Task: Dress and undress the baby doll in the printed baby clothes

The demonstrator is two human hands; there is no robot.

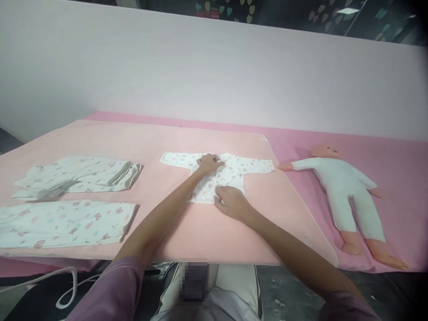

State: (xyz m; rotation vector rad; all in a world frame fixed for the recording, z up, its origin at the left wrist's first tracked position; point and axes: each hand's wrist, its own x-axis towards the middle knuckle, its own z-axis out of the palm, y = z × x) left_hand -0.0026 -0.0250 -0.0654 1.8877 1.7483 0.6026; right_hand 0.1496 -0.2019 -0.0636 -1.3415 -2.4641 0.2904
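A small white baby shirt [236,171] with a pink print lies flat on the peach cloth, sleeves spread to both sides. My left hand [210,164] rests on its upper middle near the neckline, fingers bent and closed together over the fabric; what they hold is too small to make out. Lower down, my right hand [230,201] is at the front opening near the hem, its thumb and fingers pinched on the shirt's edge.
Folded printed clothes [83,174] and another printed garment [67,223] lie at the left. A doll [347,187] in white lies on the pink cloth [397,178] at the right. A white wall stands behind the table; a white cable [74,285] hangs at the lower left.
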